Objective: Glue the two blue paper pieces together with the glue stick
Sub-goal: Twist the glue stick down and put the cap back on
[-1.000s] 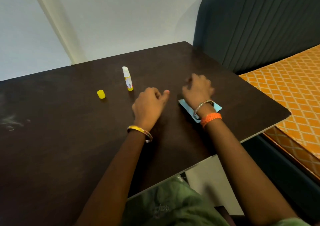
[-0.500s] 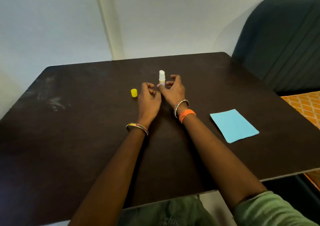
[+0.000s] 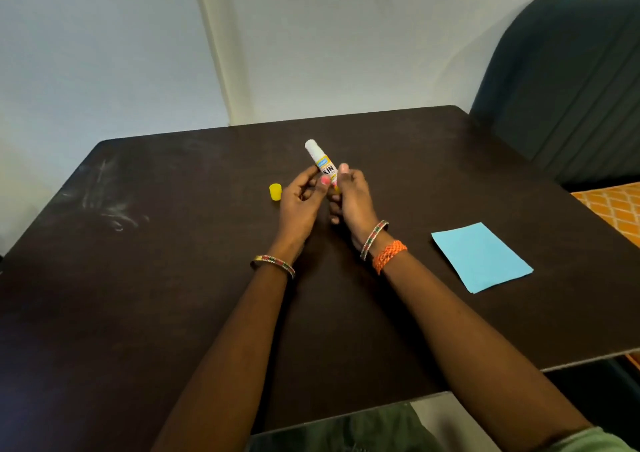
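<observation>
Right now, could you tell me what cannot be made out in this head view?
- Glue stick: its base, covered by the right hand and left hand; label partly hidden.
- Blue paper: whether one sheet or two stacked cannot be told.
- Yellow cap: too small for detail.

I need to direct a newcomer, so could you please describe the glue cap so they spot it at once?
On the dark table, look just beside the left hand. The cap is the small yellow cylinder lying alone there.
</observation>
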